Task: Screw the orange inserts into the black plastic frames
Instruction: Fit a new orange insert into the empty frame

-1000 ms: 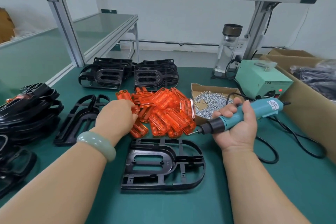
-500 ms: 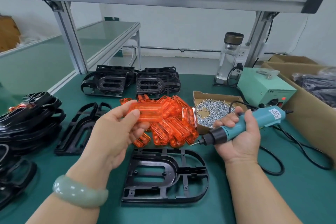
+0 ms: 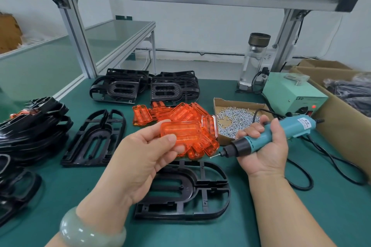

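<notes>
Presently an orange insert (image 3: pixel 186 132) is pinched by the left hand (image 3: pixel 140 158), long axis crosswise, above and behind the black frame (image 3: pixel 200 186) on the tabletop (image 3: pixel 261 226); a screwdriver (image 3: pixel 281 132) is gripped by the right hand (image 3: pixel 267 146).

Orange insert (image 3: pixel 185 132) above flat black frame (image 3: pixel 192 190)

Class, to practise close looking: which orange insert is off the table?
The orange insert pinched in the left hand; the rest lie in the pile.
</notes>
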The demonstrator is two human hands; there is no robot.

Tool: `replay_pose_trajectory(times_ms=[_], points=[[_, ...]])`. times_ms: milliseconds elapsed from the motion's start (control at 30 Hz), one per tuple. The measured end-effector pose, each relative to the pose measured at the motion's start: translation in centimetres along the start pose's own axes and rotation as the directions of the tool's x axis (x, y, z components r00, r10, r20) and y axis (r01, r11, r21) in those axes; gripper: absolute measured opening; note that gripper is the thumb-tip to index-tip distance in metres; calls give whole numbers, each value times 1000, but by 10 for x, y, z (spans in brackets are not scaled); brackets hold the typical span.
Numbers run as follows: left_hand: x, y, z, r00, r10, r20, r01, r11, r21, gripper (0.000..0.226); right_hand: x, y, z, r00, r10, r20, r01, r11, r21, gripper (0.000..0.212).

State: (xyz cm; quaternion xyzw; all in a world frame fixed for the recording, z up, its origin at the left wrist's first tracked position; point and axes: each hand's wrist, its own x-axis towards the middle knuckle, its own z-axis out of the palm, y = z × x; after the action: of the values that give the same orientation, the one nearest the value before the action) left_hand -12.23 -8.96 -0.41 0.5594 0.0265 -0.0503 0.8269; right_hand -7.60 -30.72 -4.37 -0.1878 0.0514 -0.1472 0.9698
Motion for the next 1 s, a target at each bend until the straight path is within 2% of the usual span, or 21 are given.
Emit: replay_pose_trajectory(times_ms=[167,267,433,533,600,733,900,1000], points=[[-5,-6,0,999,-12,53,11,1000,9,51,0,0,1,1000,4,0,-4,1000,-1,15],[-8,-8,3,998,0,61,-2,1000,28,28,0,0,1,1000,6,-7,-6,1000,6,16],[-4,-10,1,997,-69,-40,70,997,29,40,0,0,1,1000,2,-3,-2,1000,-2,15],[-4,-7,2,998,-48,-26,51,991,120,30,0,0,1,1000,-1,-2,1,1000,-1,15],[-2,-7,2,997,-5,-78,19,984,179,21,0,0,2,1000,-4,-3,4,1000,-2,15],[4,-9,-4,980,45,-191,0,974,228,26,0,-1,2,1000,-4,-2,4,1000,-4,14],[8,-8,-15,991,3,-133,43,937,347,25,0,-1,1,1000,-7,-5,7,1000,-8,14],[9,-5,-23,998,5,-60,27,852,522,26,1,-1,1,1000,-7,3,7,1000,-6,14]])
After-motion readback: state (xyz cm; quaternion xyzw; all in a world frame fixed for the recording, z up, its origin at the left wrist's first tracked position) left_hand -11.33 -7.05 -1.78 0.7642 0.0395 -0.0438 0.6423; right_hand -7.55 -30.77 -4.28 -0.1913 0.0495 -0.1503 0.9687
